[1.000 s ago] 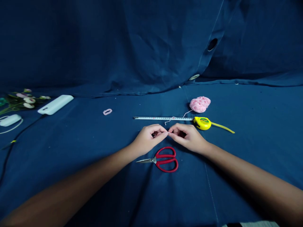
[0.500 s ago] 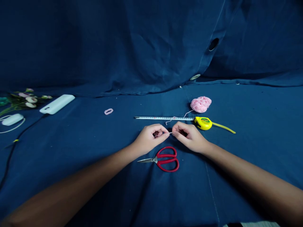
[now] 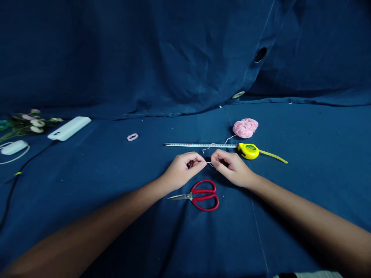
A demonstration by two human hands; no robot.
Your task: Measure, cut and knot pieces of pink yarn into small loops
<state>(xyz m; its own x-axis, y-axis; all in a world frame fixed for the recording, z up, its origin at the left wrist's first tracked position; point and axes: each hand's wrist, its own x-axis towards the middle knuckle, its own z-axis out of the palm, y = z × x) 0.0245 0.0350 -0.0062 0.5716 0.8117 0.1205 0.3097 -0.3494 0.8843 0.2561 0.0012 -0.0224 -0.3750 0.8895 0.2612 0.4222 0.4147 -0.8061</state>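
Note:
A short stretch of pale pink yarn [image 3: 209,162] spans the small gap between my hands. My left hand [image 3: 185,168] pinches one side of it between thumb and forefinger. On the other side my right hand [image 3: 230,166] pinches it too, with a small loop showing by the fingertips. Just beyond my hands lies a tape measure [image 3: 248,151] with a yellow case, its white blade drawn out to the left. Behind it rests a pink yarn ball [image 3: 245,128], its loose end crossing the blade. Red-handled scissors [image 3: 204,196] lie just below my hands, points to the left.
A small pink yarn ring [image 3: 132,137] lies left of the tape blade. At the far left are a white power strip [image 3: 69,129] with a black cord, a white charger [image 3: 14,147] and some flowers [image 3: 37,122]. A blue cloth [image 3: 116,216] covers the surface and hangs behind.
Almost nothing differs. The small yarn loop by my right fingertips shows a little more, and the view has shifted very slightly.

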